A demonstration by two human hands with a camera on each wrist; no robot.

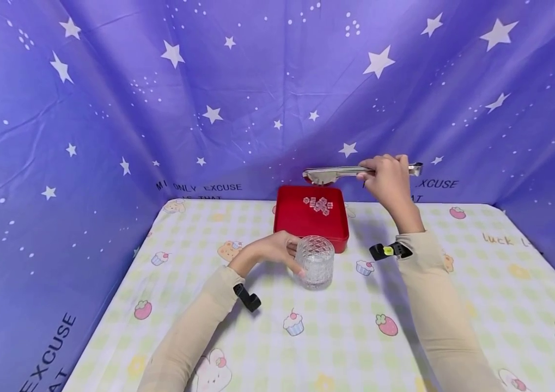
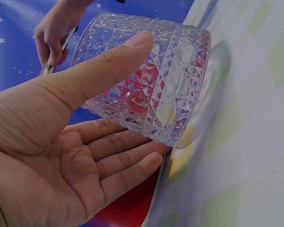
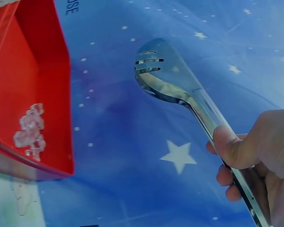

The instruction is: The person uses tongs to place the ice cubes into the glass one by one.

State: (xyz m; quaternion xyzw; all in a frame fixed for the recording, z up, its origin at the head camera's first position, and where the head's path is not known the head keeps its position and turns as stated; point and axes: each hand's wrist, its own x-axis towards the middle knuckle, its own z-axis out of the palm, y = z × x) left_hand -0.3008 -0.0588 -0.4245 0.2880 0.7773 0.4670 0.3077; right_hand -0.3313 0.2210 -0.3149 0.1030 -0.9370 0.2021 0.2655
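My left hand (image 1: pixel 277 250) holds a clear patterned glass (image 1: pixel 315 262) that stands upright on the table. In the left wrist view the thumb lies along the near side of the glass (image 2: pixel 146 80), while the fingers reach behind it. High on the right, my right hand (image 1: pixel 389 178) grips metal tongs (image 1: pixel 341 172) by their arms. The slotted head of the tongs (image 3: pixel 163 71) hangs above the back of a red tray (image 1: pixel 302 223). Clear, ice-like cubes (image 1: pixel 320 205) lie in a small pile inside that tray. No cube shows between the tong ends.
A checked cloth (image 1: pixel 238 326) printed with cupcakes and strawberries covers the table. Purple curtains (image 1: pixel 257 81) with white stars hang close behind and at both sides. The red tray stands just behind the glass, near the table's back edge.
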